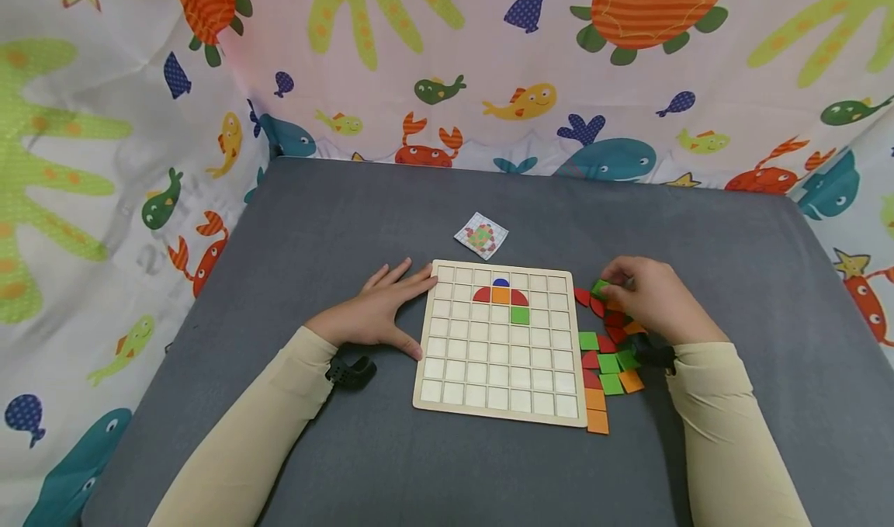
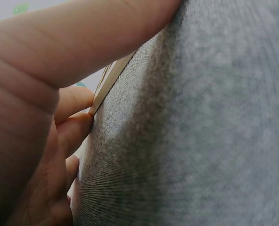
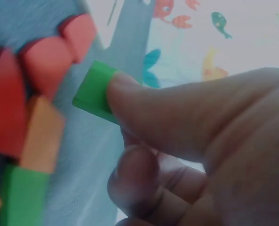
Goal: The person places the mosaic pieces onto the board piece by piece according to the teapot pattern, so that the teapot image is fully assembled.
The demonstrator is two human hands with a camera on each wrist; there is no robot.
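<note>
A pale wooden grid board (image 1: 499, 341) lies flat on the table. My left hand (image 1: 380, 306) is spread along its left edge, thumb and fingertips touching the rim; the left wrist view shows the fingers (image 2: 73, 103) against the board's side. Between thumb and fingers, my right hand (image 1: 649, 298) pinches a green square tile (image 3: 94, 92), held just above the loose tiles right of the board. In the grid's upper rows sit a blue half-round tile (image 1: 500, 282), an orange square (image 1: 500, 296) flanked by two red quarter-round tiles (image 1: 482, 295), and a green square (image 1: 520, 315).
Several loose red, green and orange tiles (image 1: 610, 362) lie along the board's right edge, some touching it. A small card (image 1: 481, 236) with a coloured grid pattern lies beyond the board. Cloth printed with sea animals (image 1: 482, 69) hangs around the grey table (image 1: 349, 201).
</note>
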